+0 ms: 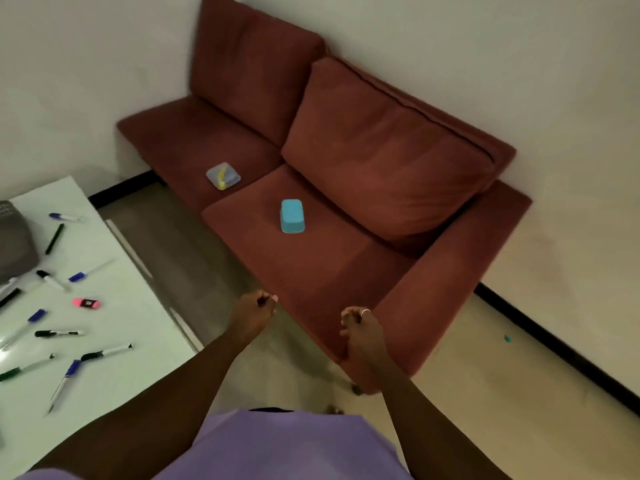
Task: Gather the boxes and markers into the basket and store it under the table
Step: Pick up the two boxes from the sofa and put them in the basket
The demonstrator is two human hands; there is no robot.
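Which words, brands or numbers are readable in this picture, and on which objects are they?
None can be read.
Pink eraser: a dark label, too blurred to read.
Markers on the white table, such as the black one: any print is too small to read.
Blue box on the sofa: no visible text.

Blue box (292, 215) lies upside down on right sofa seat. Grey box (222, 175) with yellow item on top sits on left seat. Markers (57, 333), blue and black caps, scattered across white table (114, 306). Grey basket (15, 242) at table's far left edge.
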